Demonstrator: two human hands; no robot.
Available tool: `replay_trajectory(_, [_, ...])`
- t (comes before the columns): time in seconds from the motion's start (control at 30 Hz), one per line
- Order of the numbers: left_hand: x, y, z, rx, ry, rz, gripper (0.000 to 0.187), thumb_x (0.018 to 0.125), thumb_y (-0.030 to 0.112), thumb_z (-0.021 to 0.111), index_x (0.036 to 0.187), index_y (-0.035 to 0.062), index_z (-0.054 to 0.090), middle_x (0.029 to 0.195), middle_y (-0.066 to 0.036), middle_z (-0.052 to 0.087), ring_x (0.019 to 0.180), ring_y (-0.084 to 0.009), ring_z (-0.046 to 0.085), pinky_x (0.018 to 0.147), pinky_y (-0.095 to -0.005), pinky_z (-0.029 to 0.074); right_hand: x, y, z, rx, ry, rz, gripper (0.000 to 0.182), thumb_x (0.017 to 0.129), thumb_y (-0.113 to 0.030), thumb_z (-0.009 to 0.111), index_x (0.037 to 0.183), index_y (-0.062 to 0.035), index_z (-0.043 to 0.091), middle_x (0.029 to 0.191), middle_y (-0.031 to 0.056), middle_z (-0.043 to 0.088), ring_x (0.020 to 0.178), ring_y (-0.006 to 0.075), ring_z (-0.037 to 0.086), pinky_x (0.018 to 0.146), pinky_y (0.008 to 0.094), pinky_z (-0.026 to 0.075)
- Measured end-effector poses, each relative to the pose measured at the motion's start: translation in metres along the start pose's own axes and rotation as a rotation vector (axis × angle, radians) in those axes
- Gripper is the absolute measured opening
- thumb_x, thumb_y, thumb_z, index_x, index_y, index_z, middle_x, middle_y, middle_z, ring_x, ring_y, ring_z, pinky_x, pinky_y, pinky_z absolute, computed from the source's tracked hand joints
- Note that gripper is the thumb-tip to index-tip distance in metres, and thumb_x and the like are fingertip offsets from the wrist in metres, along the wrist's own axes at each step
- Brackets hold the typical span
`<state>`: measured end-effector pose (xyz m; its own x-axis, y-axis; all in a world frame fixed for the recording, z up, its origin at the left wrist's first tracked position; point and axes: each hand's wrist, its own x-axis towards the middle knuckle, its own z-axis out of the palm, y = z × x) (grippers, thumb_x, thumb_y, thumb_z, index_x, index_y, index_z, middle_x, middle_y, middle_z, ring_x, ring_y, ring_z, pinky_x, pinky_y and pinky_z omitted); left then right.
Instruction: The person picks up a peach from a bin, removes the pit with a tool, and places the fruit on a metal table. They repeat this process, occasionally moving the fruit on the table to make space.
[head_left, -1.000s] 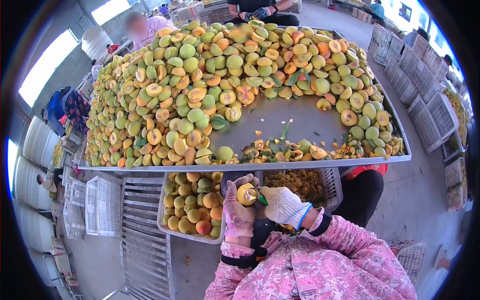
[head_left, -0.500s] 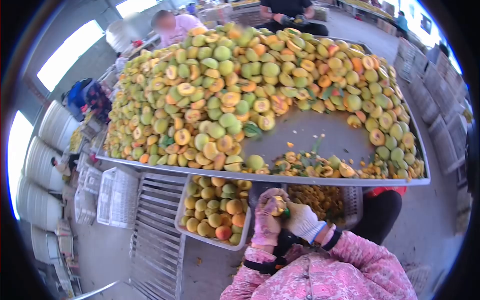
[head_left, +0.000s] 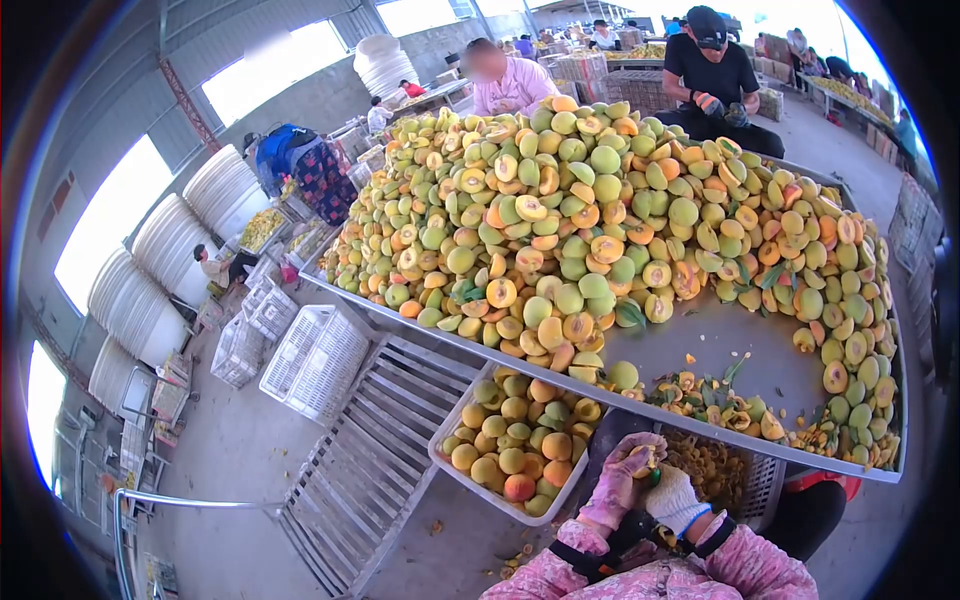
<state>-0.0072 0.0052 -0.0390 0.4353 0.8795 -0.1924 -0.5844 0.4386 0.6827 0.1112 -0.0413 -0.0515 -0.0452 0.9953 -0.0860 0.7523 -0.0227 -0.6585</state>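
Note:
My left hand [head_left: 622,478], in a pinkish glove, is closed around a yellow peach [head_left: 649,464], mostly covered by the fingers. Against it sits my right hand [head_left: 676,502] in a white knit glove, closed on a small tool with a green part [head_left: 654,478]; its working end is hidden. Both hands are just below the near edge of a metal table [head_left: 690,345] heaped with whole and halved peaches [head_left: 540,230]. To their left stands a crate of whole peaches [head_left: 512,460]. Beneath the table edge, beside my right hand, is a crate of scraps [head_left: 705,468].
Left of the peach crate lies a slatted metal rack [head_left: 375,455], with a white plastic crate [head_left: 315,365] behind it. Two people [head_left: 515,85] [head_left: 710,75] are beyond the table. Stacked white tubs [head_left: 140,305] line the left wall. Pits and leaves [head_left: 700,395] lie near the table's edge.
My view has tilted and swung up and left, so the table, crates and hands appear lower and farther right. Both hands stay together, still holding the peach and the tool.

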Motion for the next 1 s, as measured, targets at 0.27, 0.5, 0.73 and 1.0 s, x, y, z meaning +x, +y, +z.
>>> replay_trajectory(0.27, [0.000,-0.001,-0.004,0.117,-0.059,-0.016,0.025,0.097,0.025,0.058,0.109,0.0031,0.063,0.099,-0.006,0.066,0.089,-0.0165,0.063,0.081,-0.0312,0.051,-0.008,0.001,0.006,0.177,-0.237,0.083,0.020,0.076,-0.019,0.072,0.092,-0.0077,0.067,0.082,0.0077,0.070,0.078,0.0258,0.067,0.069,0.0364,0.053])
replay_trajectory(0.5, [-0.004,0.004,-0.004,0.145,-0.227,-0.068,0.030,0.096,0.029,0.060,0.108,0.0022,0.064,0.094,-0.007,0.066,0.083,-0.0167,0.064,0.075,-0.0310,0.052,-0.031,-0.053,-0.055,0.911,-0.476,0.665,0.019,0.071,-0.001,0.080,0.077,-0.0056,0.062,0.064,0.0041,0.061,0.048,0.0182,0.055,0.042,0.0301,0.043])
replay_trajectory(0.73, [-0.005,0.015,-0.007,0.098,-0.244,-0.114,0.031,0.095,0.030,0.060,0.105,0.0009,0.064,0.089,-0.009,0.066,0.078,-0.0185,0.064,0.071,-0.0311,0.053,-0.031,-0.064,-0.051,1.220,-0.556,0.749,0.025,0.072,0.006,0.076,0.073,-0.0062,0.054,0.061,0.0044,0.056,0.045,0.0171,0.053,0.039,0.0292,0.040])
replay_trajectory(1.0, [-0.005,0.000,-0.002,0.257,-0.171,-0.036,0.035,0.096,0.035,0.058,0.105,0.0015,0.064,0.088,-0.006,0.065,0.077,-0.0150,0.062,0.072,-0.0283,0.051,-0.034,-0.057,-0.061,0.989,-0.536,0.693,0.024,0.071,-0.002,0.081,0.074,-0.0057,0.058,0.062,0.0044,0.057,0.046,0.0183,0.054,0.042,0.0314,0.042])
